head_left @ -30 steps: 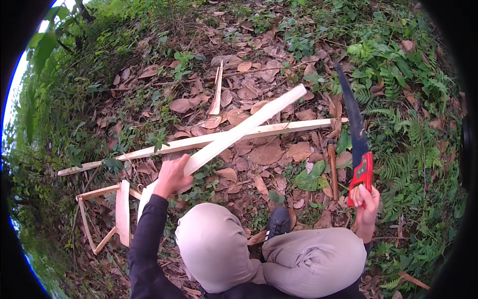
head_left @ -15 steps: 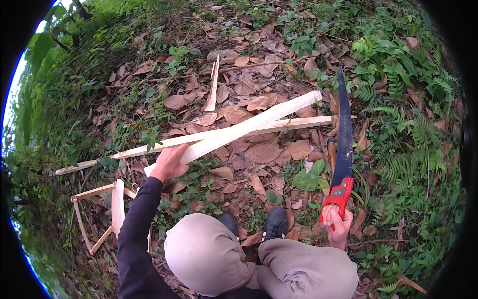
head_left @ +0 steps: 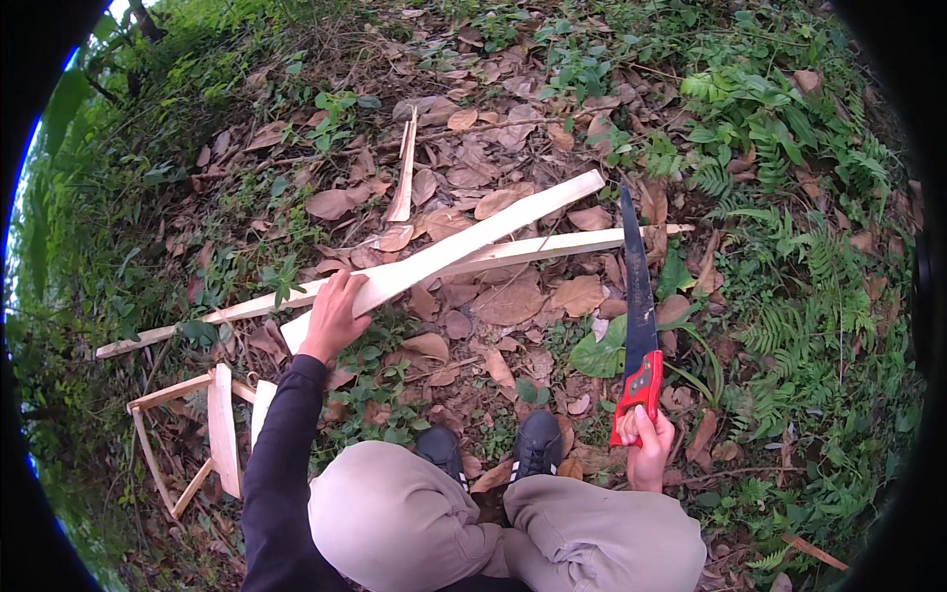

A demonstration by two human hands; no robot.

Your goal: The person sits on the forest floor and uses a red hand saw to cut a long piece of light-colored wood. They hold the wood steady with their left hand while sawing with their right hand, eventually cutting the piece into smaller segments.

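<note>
My left hand (head_left: 337, 311) is closed over the near left end of a pale wooden plank (head_left: 473, 240), thumb on the side nearest me. The plank slants up to the right and lies across a longer, thinner wooden strip (head_left: 557, 247) on the leaves. In my right hand (head_left: 647, 446) is a handsaw (head_left: 641, 296) with a red handle and a dark blade, fingers wrapped round the grip. Its blade points away from me, the tip just right of the plank's far end. From above, the blade passes over the strip's right part; whether they touch I cannot tell.
A split wood piece (head_left: 404, 173) lies on the leaves beyond the plank. Left of my left arm are an angular frame of thin sticks (head_left: 148, 449) and a short flat board (head_left: 224, 429). My shoes (head_left: 538, 444) stand near the middle; ferns (head_left: 809, 296) grow at right.
The handsaw has moved left in my right hand, its tip now closer to the plank's far end. My left hand keeps its hold on the plank. The whole view has shifted slightly.
</note>
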